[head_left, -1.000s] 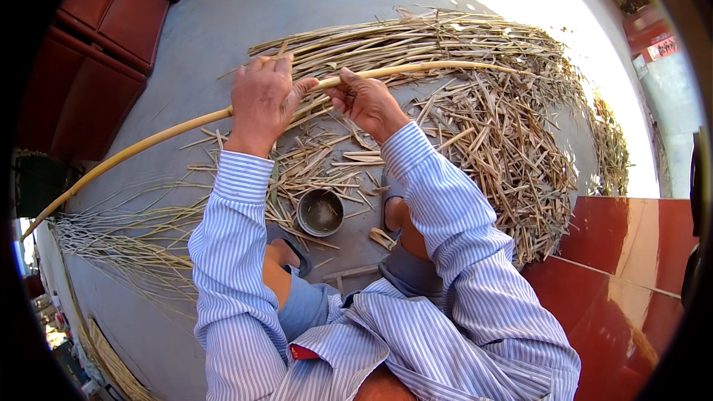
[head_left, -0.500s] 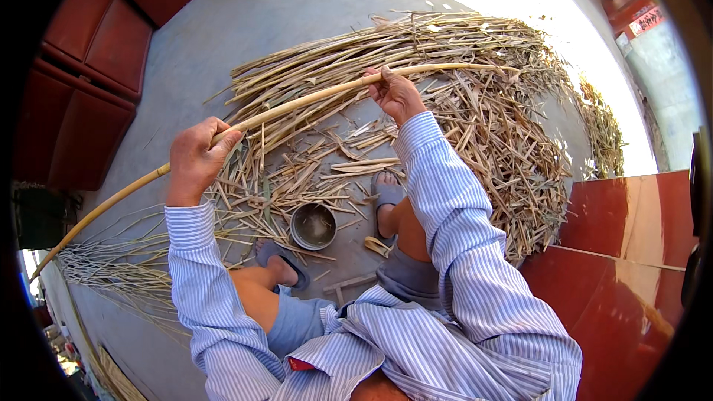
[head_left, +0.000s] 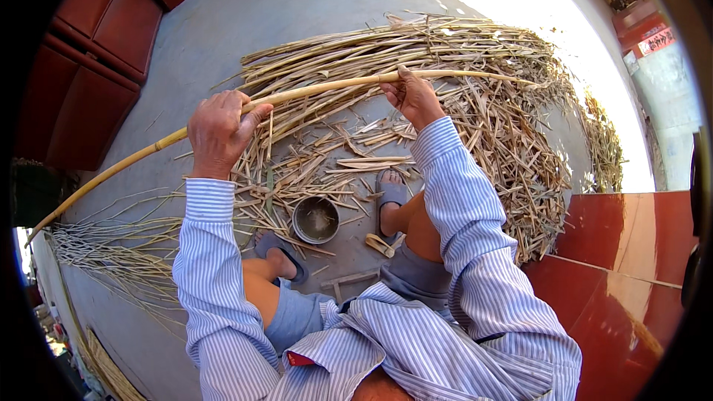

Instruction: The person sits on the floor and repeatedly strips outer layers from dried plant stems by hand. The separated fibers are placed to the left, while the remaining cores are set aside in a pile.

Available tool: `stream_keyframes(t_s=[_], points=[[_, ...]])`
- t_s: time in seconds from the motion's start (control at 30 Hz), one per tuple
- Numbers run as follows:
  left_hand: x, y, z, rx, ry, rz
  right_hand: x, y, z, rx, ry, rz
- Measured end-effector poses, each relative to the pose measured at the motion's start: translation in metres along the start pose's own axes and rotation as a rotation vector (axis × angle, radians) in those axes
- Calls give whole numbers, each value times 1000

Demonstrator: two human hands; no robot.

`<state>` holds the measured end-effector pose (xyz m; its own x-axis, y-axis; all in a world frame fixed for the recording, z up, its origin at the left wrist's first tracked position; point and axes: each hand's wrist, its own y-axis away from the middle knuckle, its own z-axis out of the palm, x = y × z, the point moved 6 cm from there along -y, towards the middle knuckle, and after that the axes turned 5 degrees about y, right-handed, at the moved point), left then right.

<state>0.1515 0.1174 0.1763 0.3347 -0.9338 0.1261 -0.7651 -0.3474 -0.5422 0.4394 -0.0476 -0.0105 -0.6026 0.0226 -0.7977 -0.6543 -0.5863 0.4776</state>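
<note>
A long, pale yellow cane stalk (head_left: 319, 89) stretches across the view in front of me, bowed by the lens, from the lower left to the upper right. My left hand (head_left: 220, 132) is wrapped around it left of its middle, the back of the hand up and the thumb lying along the stalk. Further right, my right hand (head_left: 413, 96) pinches the same stalk between thumb and fingers. Beneath and beyond the stalk lies a heap of dry canes (head_left: 356, 52). Its thinner right end hangs over that heap, touching or apart I cannot tell.
A round metal bowl (head_left: 316, 220) stands on the floor between my feet. Short cut pieces and husks (head_left: 505, 171) are piled at the right. Thin bare twigs (head_left: 111, 245) fan out at the left. Red cabinets (head_left: 104, 30) stand far left, red panels (head_left: 594, 252) at the right.
Both hands have shifted a little to the right relative to the view, still holding the stalk. The left hand has risen, so the stalk lies flatter across the middle.
</note>
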Motion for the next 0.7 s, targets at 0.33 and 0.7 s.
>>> stream_keyframes(t_s=[0.33,0.7], points=[[-110,39,17,-509,612,-730,-22,32,52,-298,-103,-207],[11,-2,14,-186,81,10,13,48,107,-503,-111,-34]])
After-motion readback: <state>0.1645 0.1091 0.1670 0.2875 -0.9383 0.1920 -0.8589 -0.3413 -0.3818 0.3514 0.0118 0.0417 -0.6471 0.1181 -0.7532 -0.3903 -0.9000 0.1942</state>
